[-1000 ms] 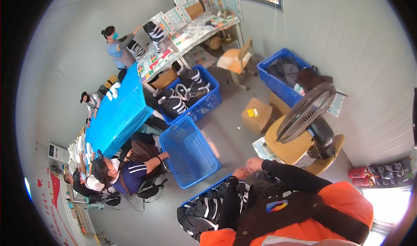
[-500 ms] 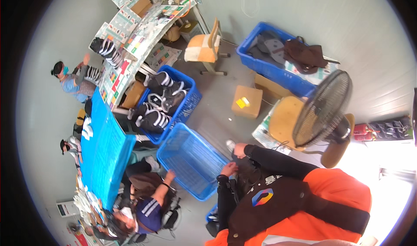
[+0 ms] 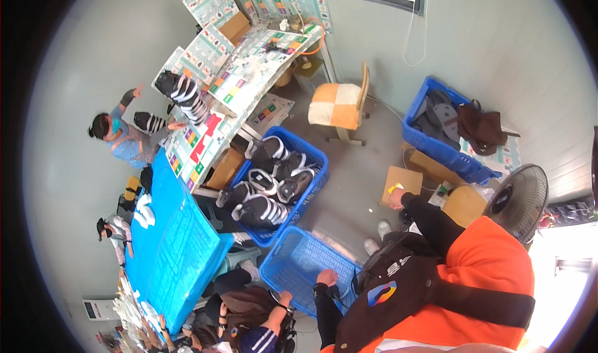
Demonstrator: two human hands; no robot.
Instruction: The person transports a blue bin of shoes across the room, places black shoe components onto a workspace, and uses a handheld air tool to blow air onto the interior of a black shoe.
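Note:
My left hand (image 3: 327, 277) hangs over the near right part of a blue plastic crate (image 3: 298, 240) with nothing lying in it. Whether it touches the rim I cannot tell, and its fingers are too small to make out. My right hand (image 3: 397, 197) is stretched forward, in line with the lower edge of a cardboard box (image 3: 408, 182) bearing a yellow label. No object shows in it, but its finger pose is unclear. A dark bag (image 3: 398, 251) hangs at my front. Beyond the bare crate, another blue crate (image 3: 324, 182) holds several black shoes with white stripes (image 3: 265, 211).
A fan (image 3: 520, 197) stands at right by a wooden chair (image 3: 464, 207). Farther off are a patchwork-seat chair (image 3: 334, 107) and a blue bin (image 3: 414, 129) of dark cloth. Co-workers sit and stand around the blue-covered table (image 3: 180, 253) and the workbench (image 3: 268, 63) at left.
My view has swung, so the room sits farther right and lower. My hands have moved apart, the right one going outward from my front. The person at the workbench has an arm raised.

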